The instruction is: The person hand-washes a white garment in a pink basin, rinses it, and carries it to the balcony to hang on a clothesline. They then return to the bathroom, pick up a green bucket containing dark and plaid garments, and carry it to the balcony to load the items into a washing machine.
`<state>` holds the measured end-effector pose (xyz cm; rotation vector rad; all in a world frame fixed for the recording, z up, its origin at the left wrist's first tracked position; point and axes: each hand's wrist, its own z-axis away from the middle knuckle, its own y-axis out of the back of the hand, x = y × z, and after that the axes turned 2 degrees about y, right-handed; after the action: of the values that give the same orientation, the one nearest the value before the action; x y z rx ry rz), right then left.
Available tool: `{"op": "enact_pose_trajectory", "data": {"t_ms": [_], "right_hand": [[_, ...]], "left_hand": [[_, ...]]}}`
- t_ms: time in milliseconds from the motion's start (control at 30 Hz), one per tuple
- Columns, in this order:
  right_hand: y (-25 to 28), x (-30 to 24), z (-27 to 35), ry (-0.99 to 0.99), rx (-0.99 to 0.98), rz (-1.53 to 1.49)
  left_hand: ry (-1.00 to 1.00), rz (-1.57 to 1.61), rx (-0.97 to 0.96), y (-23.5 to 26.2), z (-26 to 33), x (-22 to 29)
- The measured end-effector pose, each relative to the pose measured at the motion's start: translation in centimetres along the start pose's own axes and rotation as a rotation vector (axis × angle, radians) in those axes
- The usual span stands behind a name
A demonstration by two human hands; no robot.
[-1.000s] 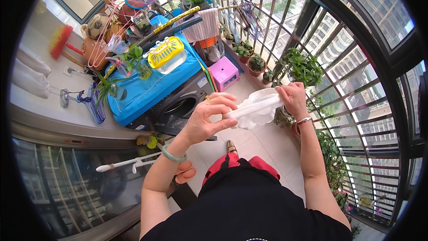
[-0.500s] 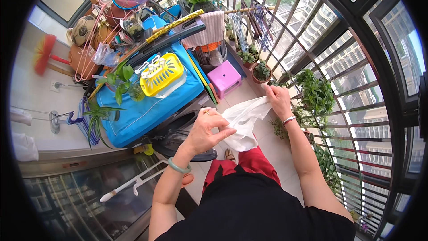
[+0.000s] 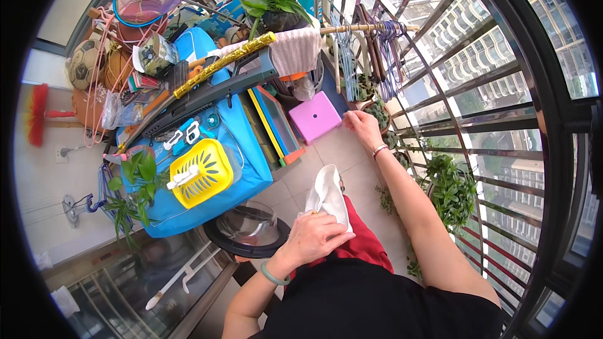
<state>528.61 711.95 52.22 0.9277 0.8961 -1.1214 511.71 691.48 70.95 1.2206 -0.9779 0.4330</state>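
Note:
My left hand (image 3: 316, 236), a green bangle at its wrist, is closed on a thin white cloth item (image 3: 326, 193). The cloth stands up folded from the fingers, in front of my red trousers; its exact kind is unclear. Stretched out ahead, my right hand (image 3: 364, 128) has its fingers curled together, with nothing visible in them. It is above the floor between the pink stool (image 3: 314, 117) and the potted plants at the railing. Beyond it, hangers (image 3: 391, 56) hang from a bamboo pole (image 3: 352, 29).
A blue-covered surface (image 3: 248, 179) at the left bears a yellow basket (image 3: 201, 172) with a white clip in it, and a leafy plant (image 3: 139, 176). Below is a round open washer door (image 3: 247, 229). Railing bars and a bushy plant (image 3: 451, 191) line the right side.
My right hand has let go of the white cloth and moved forward towards the hangers. My left hand keeps the cloth, now lower and nearer my body. The view has shifted.

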Motion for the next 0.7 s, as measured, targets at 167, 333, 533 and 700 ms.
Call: {"op": "enact_pose_trajectory", "data": {"t_ms": [167, 333, 533, 700], "right_hand": [[0.8, 1.0, -10.3, 0.26, 0.36, 0.277], [0.6, 0.6, -17.2, 0.25, 0.409, 0.482], [0.0, 1.8, -21.6, 0.231, 0.403, 0.483], [-0.7, 2.3, -22.2, 0.273, 0.51, 0.542]], "left_hand": [[0.098, 0.021, 0.024, 0.5, -3.6, -1.6], [0.153, 0.03, -0.004, 0.9, -6.1, -2.7], [0.16, 0.039, -0.025, 1.2, -7.7, -3.7], [0.165, 0.051, 0.007, 1.5, -9.8, -4.4]]}}
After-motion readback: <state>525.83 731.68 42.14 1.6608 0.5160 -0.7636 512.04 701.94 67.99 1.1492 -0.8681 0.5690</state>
